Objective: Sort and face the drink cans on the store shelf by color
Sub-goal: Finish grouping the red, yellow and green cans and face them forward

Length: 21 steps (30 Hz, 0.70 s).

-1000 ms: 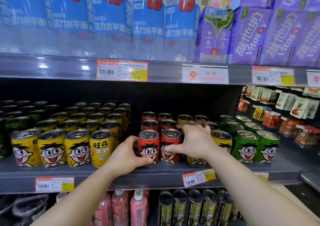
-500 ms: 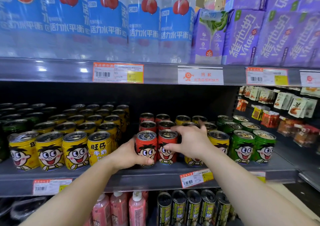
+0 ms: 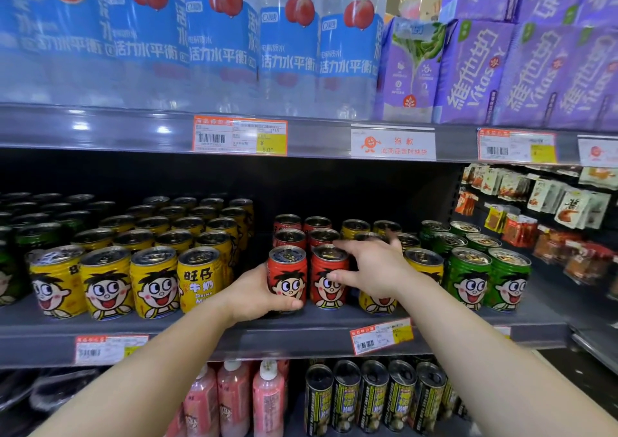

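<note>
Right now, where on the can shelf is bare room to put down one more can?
A bare strip of shelf runs back between the yellow cans and the red cans, though the left hand fills its front. From the red cans to the green cans it is crowded.

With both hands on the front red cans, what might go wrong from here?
1. The left hand grips the left red can at the shelf lip; a slip might drop it.
2. The right hand reaches over the right red can; its arm could nudge the yellow can behind it.
3. One front yellow can shows text, not its face.
</note>
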### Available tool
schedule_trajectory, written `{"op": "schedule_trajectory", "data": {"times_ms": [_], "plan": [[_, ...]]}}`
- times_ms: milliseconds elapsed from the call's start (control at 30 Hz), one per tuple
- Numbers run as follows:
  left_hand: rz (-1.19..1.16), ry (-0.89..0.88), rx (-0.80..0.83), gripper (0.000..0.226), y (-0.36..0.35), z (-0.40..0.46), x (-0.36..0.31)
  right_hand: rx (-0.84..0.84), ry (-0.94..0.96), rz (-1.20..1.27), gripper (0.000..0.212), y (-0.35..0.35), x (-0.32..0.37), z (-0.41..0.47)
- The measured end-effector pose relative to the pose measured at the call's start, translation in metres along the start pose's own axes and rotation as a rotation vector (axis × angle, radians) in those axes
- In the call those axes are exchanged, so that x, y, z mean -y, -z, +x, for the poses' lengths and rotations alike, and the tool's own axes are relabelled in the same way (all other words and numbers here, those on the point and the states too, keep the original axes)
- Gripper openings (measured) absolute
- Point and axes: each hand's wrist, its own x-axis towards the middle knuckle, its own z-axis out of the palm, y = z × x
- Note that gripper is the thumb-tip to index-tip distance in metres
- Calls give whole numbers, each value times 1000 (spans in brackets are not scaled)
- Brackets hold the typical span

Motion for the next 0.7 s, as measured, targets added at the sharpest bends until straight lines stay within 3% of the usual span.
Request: {"op": "schedule_trajectory", "data": {"times_ms": [267, 433, 567, 700], "plan": [[58, -15, -50, 79, -2, 3, -1, -23, -4, -48, 68, 0, 4, -2], [125, 23, -155, 103, -1, 3, 4, -175, -20, -56, 76, -4, 6, -17], [197, 51, -324, 81, -1, -4, 5, -438, -119, 30, 77, -9, -17, -44], [191, 65, -322, 73, -2, -6, 9, -512, -173, 57, 72, -26, -36, -64]]}}
